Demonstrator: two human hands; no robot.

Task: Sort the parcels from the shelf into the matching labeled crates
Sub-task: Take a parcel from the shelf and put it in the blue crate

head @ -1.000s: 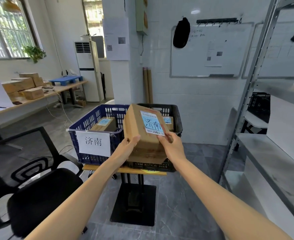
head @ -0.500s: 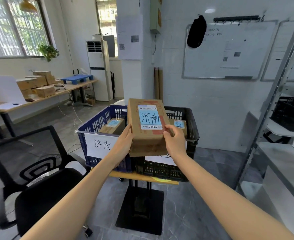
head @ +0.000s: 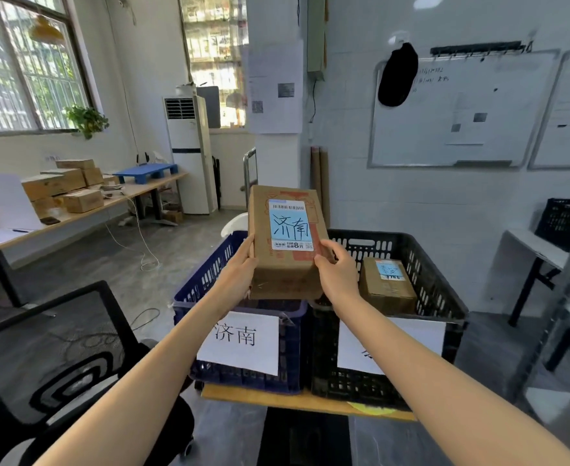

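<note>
Over the last second the view has closed in on the two crates. They now sit lower and larger in the frame, and the insides of both can be seen. The parcel was tilted to one side a second ago and has been brought upright, with its blue label squarely facing the camera. The left hand holds its left side and the right hand grips its lower right edge, thumb on the front just below the label. The parcel is in the air, touching neither crate. It hangs above the rear of the blue crate, close to where that crate meets the black crate. The two stand side by side on a small worktop, blue towards its left edge and black towards its right. The handwritten characters on the label match those printed on the paper sign on the front of the blue crate, so the destination looks settled, and the parcel seems only to need lowering a little to the left into that crate. The sign on the black crate is partly hidden by the right forearm and cannot be read. Another labelled parcel lies inside the black crate. Drifting right across the shared rim would be the likely slip.
</note>
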